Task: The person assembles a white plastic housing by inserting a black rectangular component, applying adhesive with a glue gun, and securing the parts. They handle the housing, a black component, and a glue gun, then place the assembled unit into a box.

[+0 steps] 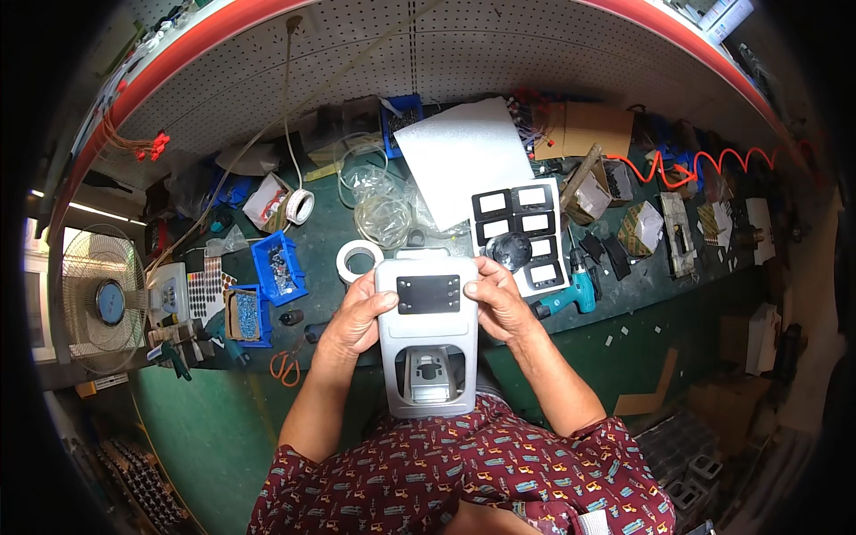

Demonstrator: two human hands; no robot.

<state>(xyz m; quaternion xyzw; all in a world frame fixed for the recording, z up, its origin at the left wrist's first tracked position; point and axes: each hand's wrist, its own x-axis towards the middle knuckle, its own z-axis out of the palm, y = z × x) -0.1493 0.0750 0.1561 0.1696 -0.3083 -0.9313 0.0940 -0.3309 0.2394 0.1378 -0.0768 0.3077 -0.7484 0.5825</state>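
Both hands hold a grey device housing (pixel 428 332) upright in front of my body, over the near edge of the bench. A black rectangular panel (pixel 428 294) sits in its upper part, and a large opening with a grey inner piece shows below. My left hand (pixel 358 312) grips the upper left side, thumb on the front face. On the upper right side my right hand (pixel 499 301) grips it the same way. Behind the right hand lies a white sheet of black-framed labels (pixel 489 234) with a round black object (pixel 510 251) on it.
A teal cordless drill (pixel 571 292) lies right of my hands. White tape roll (pixel 358 260), blue parts bins (pixel 278 267) and orange-handled scissors (pixel 285 367) are at left. Beyond are clear tubing (pixel 383 220) and a white foam sheet (pixel 468 156). A fan (pixel 109 301) stands far left.
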